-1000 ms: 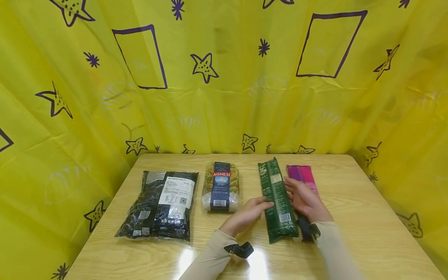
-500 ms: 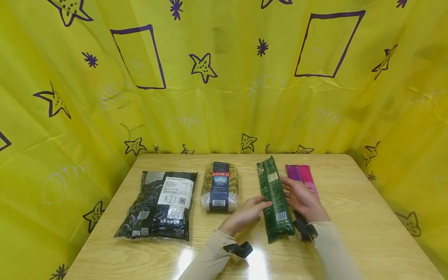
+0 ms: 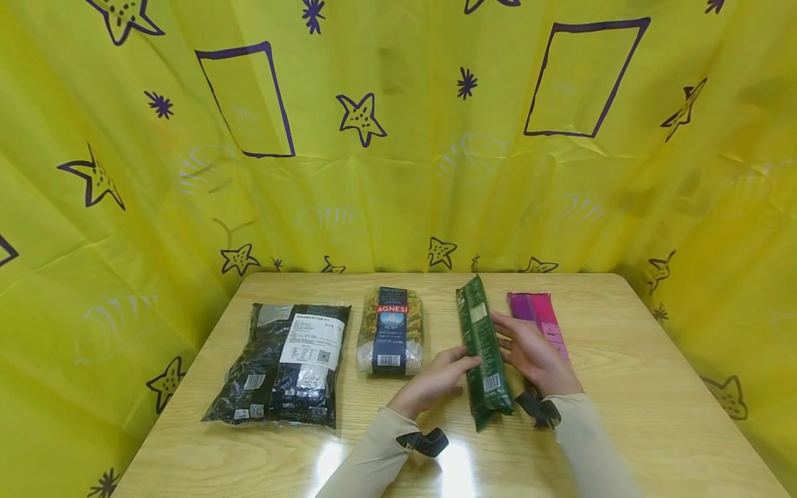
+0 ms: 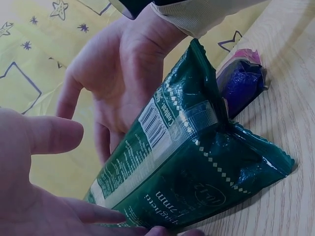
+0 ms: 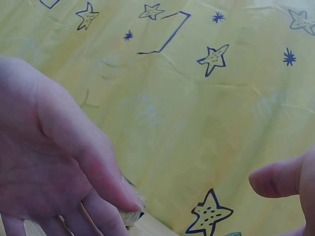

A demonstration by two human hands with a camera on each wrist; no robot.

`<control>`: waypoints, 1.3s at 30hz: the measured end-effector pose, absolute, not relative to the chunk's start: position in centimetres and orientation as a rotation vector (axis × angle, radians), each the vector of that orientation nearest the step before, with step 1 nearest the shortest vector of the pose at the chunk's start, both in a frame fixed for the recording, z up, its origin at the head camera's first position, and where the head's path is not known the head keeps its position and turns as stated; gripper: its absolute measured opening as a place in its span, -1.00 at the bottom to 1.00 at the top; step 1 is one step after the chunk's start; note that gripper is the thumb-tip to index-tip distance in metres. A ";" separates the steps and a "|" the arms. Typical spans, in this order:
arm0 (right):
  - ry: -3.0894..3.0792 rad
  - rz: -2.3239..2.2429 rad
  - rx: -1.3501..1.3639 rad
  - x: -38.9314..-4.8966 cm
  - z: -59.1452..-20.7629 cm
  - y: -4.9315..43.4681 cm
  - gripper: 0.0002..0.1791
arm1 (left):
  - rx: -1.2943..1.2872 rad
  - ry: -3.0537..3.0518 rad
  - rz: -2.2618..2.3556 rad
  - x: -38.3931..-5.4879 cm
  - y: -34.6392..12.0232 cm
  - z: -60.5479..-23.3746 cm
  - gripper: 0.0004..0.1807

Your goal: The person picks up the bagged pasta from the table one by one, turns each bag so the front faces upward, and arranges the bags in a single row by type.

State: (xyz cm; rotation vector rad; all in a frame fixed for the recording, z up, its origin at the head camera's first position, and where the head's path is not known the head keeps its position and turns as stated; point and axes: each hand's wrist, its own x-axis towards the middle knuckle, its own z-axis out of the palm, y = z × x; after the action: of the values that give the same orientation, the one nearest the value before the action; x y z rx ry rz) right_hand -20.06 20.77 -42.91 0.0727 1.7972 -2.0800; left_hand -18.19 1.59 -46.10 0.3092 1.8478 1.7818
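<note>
A long green spaghetti packet point(image 3: 484, 360) stands tipped on its long left edge between my hands, its printed back towards the right hand. My left hand point(image 3: 434, 380) is at its left side; in the left wrist view the left fingers point(image 4: 93, 212) lie along the packet's lower edge with the thumb apart from it. My right hand point(image 3: 537, 354) is at the packet's right side, fingers extended along it and partly hidden behind it. Beneath the right hand lies a pink and purple packet point(image 3: 548, 319), its near part covered by the wrist. The right wrist view shows mostly both hands.
A clear-and-blue AGNESI pasta bag point(image 3: 391, 332) lies left of the green packet. Further left is a large black bag point(image 3: 283, 366) with a white label. All rest on a wooden table point(image 3: 635, 415), with a yellow patterned curtain point(image 3: 398, 173) behind.
The green packet has tilted up onto its left edge and shifted slightly left, its right side rising. My right hand has moved left with it; the left hand has barely moved.
</note>
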 end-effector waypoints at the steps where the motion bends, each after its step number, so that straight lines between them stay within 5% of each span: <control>1: 1.786 -2.089 0.073 -20.0 -42.9 20.7 -0.23 | 0.309 1.842 1.786 -18.2 1.6 -46.1 -0.29; 10: 1.766 -2.113 0.037 -19.6 -42.8 20.1 -0.27 | 0.301 1.838 1.814 -18.6 1.7 -46.4 -0.26; 21: 1.768 -2.146 0.026 -19.6 -43.0 19.8 -0.59 | 0.301 1.813 1.839 -18.6 1.5 -46.6 -0.32; 29: 1.783 -2.094 -0.076 -19.3 -43.2 19.3 -0.23 | 0.305 1.925 1.805 -18.6 1.3 -46.5 -0.31; 39: 1.786 -2.092 -0.075 -19.2 -43.3 18.9 -0.22 | 0.355 1.950 1.819 -18.8 1.3 -46.8 -0.26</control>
State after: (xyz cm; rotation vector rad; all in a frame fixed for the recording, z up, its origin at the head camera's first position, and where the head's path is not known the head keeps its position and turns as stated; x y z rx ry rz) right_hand -19.24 18.94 -43.29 -0.0753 1.7857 -2.0922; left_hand -18.76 1.27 -46.80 0.3552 1.9502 1.8189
